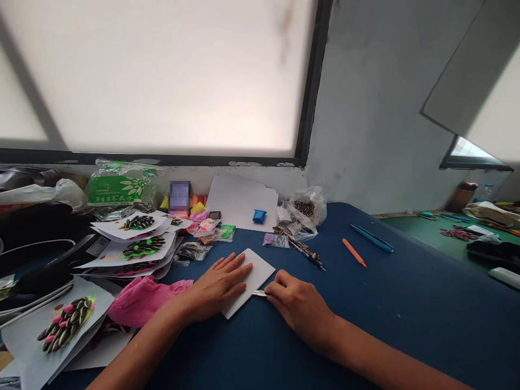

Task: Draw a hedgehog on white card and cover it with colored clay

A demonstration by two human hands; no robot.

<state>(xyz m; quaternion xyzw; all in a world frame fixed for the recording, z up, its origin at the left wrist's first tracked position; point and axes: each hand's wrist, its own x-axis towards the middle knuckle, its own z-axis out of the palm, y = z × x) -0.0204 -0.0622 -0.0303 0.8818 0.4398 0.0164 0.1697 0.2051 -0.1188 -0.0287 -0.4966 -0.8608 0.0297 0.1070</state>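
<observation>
My left hand (223, 284) lies flat, fingers stretched out, on a folded sheet of white paper (260, 270), pressing it against the blue tabletop. My right hand (300, 303) is closed in a pinch at the paper's lower right edge. From its fingertips sticks a slim, pale, blade-like tool (259, 293), whose tip meets the paper's edge; its exact kind is hard to make out. Most of that tool is hidden in the fingers. Beside my left forearm lies a crumpled pink cloth (148, 298).
White sheets bearing sunflower-seed pictures (67, 325) are piled at the left. Behind are a green seed bag (122, 184), a blue clay packet (259, 216) and a plastic bag of seeds (306, 208). An orange pen (354, 253) and a blue pen (371, 237) lie right.
</observation>
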